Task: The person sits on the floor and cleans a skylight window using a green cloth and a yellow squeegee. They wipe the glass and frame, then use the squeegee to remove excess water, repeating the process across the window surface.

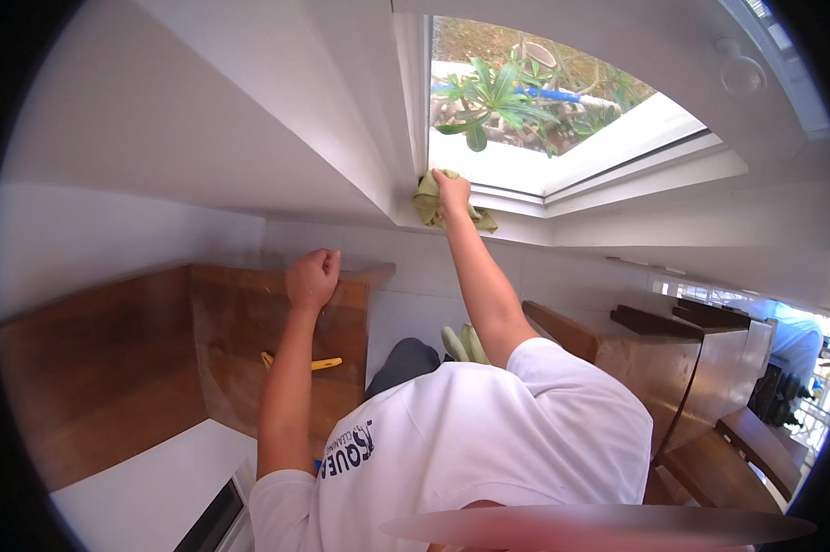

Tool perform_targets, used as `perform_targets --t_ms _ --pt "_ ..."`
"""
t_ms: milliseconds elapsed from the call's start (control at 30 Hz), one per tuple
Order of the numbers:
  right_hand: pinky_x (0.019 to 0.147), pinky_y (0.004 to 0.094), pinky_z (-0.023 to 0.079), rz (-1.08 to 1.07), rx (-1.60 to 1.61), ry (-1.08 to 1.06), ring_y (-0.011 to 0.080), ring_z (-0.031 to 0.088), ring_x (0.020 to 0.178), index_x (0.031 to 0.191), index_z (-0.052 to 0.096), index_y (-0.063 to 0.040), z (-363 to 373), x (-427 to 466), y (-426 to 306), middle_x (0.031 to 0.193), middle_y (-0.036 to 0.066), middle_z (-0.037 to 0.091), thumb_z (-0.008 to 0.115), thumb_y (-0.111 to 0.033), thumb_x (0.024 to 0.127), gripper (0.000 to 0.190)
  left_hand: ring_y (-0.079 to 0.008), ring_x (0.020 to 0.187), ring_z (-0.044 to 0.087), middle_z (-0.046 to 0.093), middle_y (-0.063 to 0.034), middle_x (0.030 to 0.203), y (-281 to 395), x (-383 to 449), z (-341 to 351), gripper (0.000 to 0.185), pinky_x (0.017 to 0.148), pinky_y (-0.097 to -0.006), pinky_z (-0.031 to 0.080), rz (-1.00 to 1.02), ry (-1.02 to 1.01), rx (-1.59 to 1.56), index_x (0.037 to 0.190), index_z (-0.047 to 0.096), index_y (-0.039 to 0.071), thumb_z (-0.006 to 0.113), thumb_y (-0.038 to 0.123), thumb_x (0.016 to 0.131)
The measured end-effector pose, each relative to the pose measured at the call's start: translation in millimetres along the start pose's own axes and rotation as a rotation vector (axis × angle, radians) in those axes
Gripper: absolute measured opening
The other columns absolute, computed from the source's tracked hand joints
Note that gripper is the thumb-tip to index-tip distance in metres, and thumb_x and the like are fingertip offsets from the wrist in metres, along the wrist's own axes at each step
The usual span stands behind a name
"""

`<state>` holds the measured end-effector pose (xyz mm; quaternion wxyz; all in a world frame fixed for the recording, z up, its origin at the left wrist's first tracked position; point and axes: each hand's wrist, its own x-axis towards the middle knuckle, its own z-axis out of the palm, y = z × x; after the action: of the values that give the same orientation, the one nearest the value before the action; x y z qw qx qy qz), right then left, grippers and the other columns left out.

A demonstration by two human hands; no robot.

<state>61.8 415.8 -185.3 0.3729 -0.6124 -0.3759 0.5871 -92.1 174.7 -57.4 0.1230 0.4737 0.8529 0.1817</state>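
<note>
My right hand [454, 193] grips a crumpled olive-green cloth [429, 200], pressed into the lower left corner of a white window frame [505, 201]. One edge of the cloth hangs over the sill [525, 233]. My left hand [313, 279] is curled into a loose fist at the top edge of a brown wooden cabinet or shelf [349, 293], with nothing visible in it. Below that hand, a yellow-handled object [327, 363] shows partly behind my left forearm. Another pale green cloth [467, 345] is near my waist, partly hidden by my shirt.
Outside the glass grows a leafy plant [498, 96]. A white appliance or box [159, 462] with a dark panel stands at lower left. Brown wooden furniture [643, 372] lines the right side. A sloping white wall [180, 124] rises at left.
</note>
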Motion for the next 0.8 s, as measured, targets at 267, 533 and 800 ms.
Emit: perform_targets --t_ms 267,533,800 --pt "0.059 0.0318 0.047 0.059 0.254 -0.061 0.0178 0.06 0.067 0.088 0.065 0.005 -8 0 -5 0.081 0.01 0.064 0.072 -0.013 0.075 0.023 -0.0298 0.065 0.061 0.064 -0.0091 0.072 1 0 -2 0.027 0.057 -0.0382 0.047 -0.001 -0.012 0.025 0.078 0.064 0.009 0.053 0.033 0.085" --pt "0.059 0.0319 0.047 0.009 0.091 -0.049 0.0176 0.059 0.068 0.088 0.064 0.006 -15 19 14 0.08 0.01 0.064 0.072 -0.014 0.076 0.024 -0.0297 0.065 0.061 0.063 -0.0096 0.071 2 0 -3 0.029 0.057 -0.0388 0.047 0.002 -0.005 0.027 0.077 0.064 0.008 0.053 0.034 0.085" --pt "0.061 0.0299 0.046 -0.132 0.244 -0.166 0.016 0.058 0.066 0.087 0.065 0.005 -11 -6 -20 0.076 0.008 0.064 0.072 -0.015 0.076 0.024 -0.0309 0.064 0.06 0.063 -0.0097 0.071 2 0 -3 0.03 0.057 -0.0396 0.047 -0.006 -0.018 0.002 0.076 0.063 0.007 0.053 0.034 0.086"
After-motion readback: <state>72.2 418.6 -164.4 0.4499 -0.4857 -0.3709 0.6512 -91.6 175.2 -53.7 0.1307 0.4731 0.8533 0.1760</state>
